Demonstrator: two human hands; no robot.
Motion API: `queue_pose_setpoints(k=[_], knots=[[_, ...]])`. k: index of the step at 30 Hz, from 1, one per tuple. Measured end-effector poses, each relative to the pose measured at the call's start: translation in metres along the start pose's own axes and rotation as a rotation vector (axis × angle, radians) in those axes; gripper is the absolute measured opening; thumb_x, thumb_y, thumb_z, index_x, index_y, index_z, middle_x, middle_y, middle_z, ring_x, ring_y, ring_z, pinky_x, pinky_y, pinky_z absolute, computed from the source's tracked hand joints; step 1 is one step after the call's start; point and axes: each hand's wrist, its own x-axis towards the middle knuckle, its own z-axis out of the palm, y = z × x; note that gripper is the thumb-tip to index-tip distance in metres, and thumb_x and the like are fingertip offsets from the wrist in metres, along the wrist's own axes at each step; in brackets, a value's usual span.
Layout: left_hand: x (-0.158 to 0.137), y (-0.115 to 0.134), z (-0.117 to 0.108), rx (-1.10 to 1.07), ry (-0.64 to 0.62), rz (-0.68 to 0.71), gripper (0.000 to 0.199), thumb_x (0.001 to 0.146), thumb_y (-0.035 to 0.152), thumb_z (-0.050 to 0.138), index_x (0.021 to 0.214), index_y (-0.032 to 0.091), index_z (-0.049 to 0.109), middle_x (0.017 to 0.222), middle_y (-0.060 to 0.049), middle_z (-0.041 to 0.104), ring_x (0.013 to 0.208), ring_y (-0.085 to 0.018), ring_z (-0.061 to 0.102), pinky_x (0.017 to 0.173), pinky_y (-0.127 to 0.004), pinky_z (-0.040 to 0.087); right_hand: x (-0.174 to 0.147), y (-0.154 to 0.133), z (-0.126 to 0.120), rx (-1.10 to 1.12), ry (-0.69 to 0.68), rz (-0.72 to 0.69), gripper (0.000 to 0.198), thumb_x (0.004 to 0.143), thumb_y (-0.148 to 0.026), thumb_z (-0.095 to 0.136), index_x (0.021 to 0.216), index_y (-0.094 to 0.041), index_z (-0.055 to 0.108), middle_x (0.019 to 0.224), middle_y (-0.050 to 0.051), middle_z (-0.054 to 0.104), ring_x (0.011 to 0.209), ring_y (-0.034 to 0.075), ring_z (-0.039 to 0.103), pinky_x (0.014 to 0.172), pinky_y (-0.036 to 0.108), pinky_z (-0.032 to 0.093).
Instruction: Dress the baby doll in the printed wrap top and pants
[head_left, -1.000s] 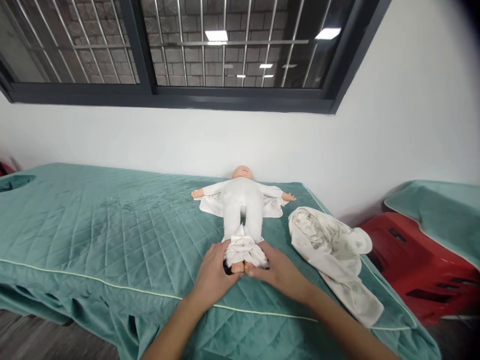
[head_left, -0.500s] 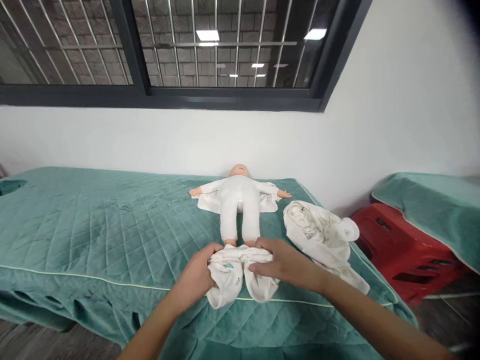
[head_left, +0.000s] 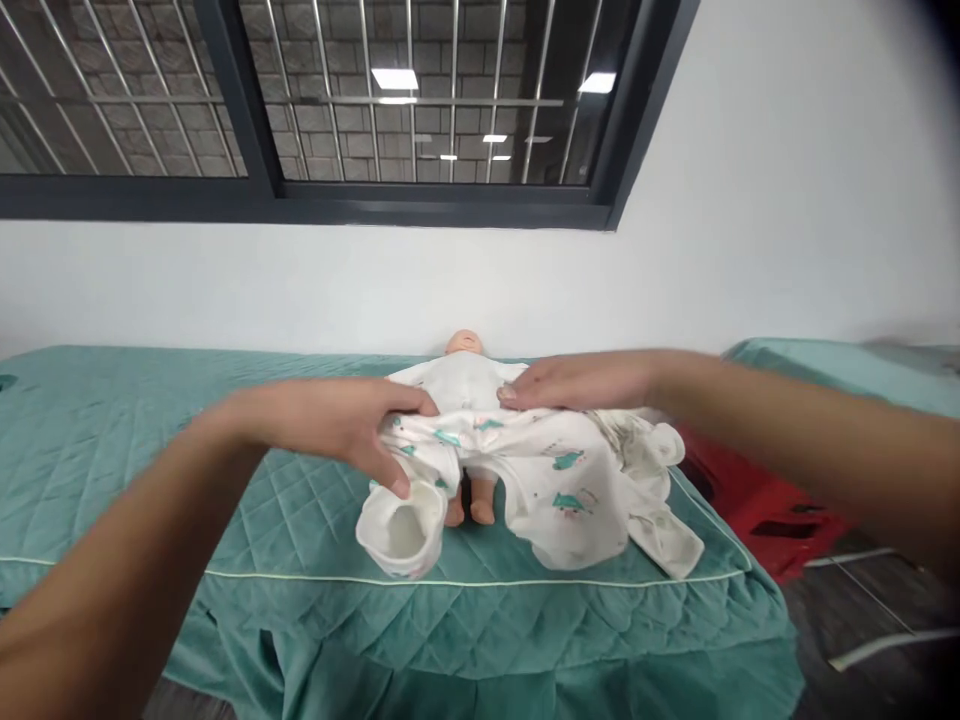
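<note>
A baby doll [head_left: 464, 341] in a white bodysuit lies on the bed, head toward the wall and bare feet toward me. White baby trousers [head_left: 566, 475] with green prints lie across its hips and legs. My left hand [head_left: 352, 425] grips their left side, thumb over the fabric near the open leg cuff. At the waistband, my right hand [head_left: 559, 385] is closed, fingertips together at the doll's belly; its grip is partly hidden. The right trouser leg hangs spread out below it. The doll's arms are hidden behind my hands and the cloth.
A crumpled pile of white cloth [head_left: 664, 510] lies right of the doll. The bed has a green quilted cover [head_left: 247, 500]. Beyond its right edge stand a red plastic stool [head_left: 780, 520] and another green-covered surface [head_left: 780, 355]. A barred window [head_left: 420, 120] is above.
Both hands have moved up from the doll's feet to its hips, drawing the trousers over its legs. The bunched trouser legs have opened out. The view has shifted slightly.
</note>
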Motion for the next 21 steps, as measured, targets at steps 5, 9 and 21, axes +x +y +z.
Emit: queue_pose_setpoints(k=[5,9,21], knots=[[0.017,0.026,-0.020,-0.037,0.193,0.015,0.020,0.074,0.041,0.070,0.082,0.023,0.071,0.073,0.002,0.065,0.065,-0.015,0.061,0.055,-0.022,0.042,0.004,-0.036,-0.019,-0.021,-0.181,0.034,0.044,0.069,-0.060,0.077,0.087,-0.021,0.074,0.081,0.002,0.072,0.079,0.019,0.066,0.071,0.029,0.055],[0.023,0.029,-0.014,-0.095,0.356,0.019,0.013,0.070,0.032,0.073,0.078,0.021,0.070,0.067,0.001,0.064,0.064,-0.017,0.062,0.054,-0.022,0.044,0.002,-0.050,-0.024,-0.038,-0.183,-0.012,0.044,0.062,-0.051,0.086,0.089,-0.019,0.073,0.082,0.000,0.073,0.081,0.019,0.069,0.073,0.030,0.057],[0.022,0.020,-0.009,-0.283,0.636,-0.061,0.035,0.081,0.051,0.064,0.068,0.019,0.066,0.061,-0.003,0.059,0.060,-0.016,0.059,0.051,-0.024,0.046,-0.011,-0.051,-0.053,-0.306,0.285,0.057,0.046,0.077,-0.062,0.064,0.071,-0.016,0.071,0.090,-0.002,0.074,0.092,0.016,0.069,0.080,0.028,0.053]])
